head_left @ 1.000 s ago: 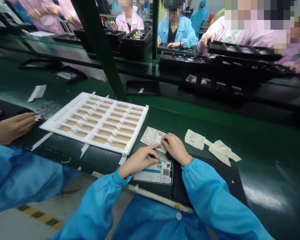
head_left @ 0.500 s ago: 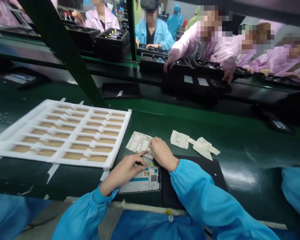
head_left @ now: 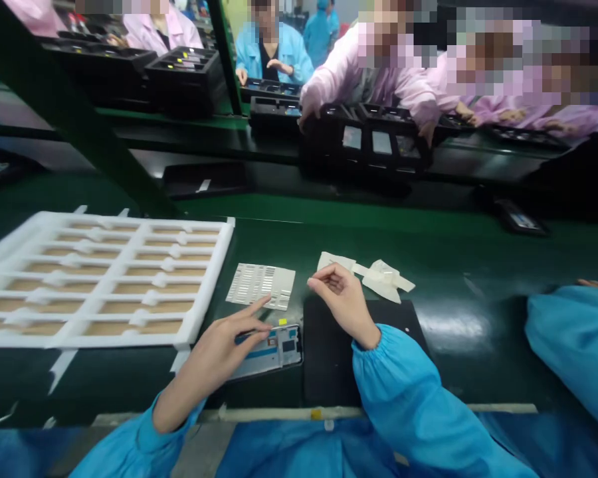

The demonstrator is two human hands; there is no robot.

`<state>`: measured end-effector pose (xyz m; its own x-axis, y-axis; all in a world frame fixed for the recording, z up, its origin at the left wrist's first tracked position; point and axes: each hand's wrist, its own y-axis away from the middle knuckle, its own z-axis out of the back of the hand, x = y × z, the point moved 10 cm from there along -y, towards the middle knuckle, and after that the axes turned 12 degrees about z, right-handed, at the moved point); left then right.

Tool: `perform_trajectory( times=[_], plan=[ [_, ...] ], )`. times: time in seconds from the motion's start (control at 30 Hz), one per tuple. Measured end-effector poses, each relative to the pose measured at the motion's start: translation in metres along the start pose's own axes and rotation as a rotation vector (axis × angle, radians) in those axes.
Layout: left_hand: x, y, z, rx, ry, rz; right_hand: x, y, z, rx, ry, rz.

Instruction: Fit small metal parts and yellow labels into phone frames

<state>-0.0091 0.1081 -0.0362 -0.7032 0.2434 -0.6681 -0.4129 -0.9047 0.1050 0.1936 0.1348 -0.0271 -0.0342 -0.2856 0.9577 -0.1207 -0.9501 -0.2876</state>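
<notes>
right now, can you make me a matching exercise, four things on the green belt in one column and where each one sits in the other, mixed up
1 white foam tray
2 striped label sheet
3 phone frame
4 crumpled white papers

a partly under the left hand
b furthest left
c just beyond the right hand
d between tray and papers

Pairs: 1-b, 2-d, 3-a, 4-c

The left hand (head_left: pixel 214 352) hides half the phone frame (head_left: pixel 279 347); the foam tray (head_left: pixel 211 279) runs off the left edge.
</notes>
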Motion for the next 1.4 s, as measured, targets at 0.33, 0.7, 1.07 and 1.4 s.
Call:
perform_trajectory(
  times=[0.33, 0.7, 1.07, 1.4],
  plan=[
    [-0.128, 0.029, -0.018, -0.36, -0.148, -0.54, 0.094, 0.047, 0.08, -0.14, 0.316, 0.308],
    [-0.137, 0.024, -0.045, -0.343, -0.268, -0.488, 0.089, 0.074, 0.067, 0.166, 0.636, 0.398],
    [-0.118, 0.027, -0.037, -0.375, -0.037, -0.463, 0.094, 0.063, 0.029, 0.426, 0.814, 0.437],
    [-0.114, 0.023, -0.036, -0.336, 0.0, -0.423, 0.088, 0.06, 0.008, 0.623, 0.941, 0.42]
  ],
)
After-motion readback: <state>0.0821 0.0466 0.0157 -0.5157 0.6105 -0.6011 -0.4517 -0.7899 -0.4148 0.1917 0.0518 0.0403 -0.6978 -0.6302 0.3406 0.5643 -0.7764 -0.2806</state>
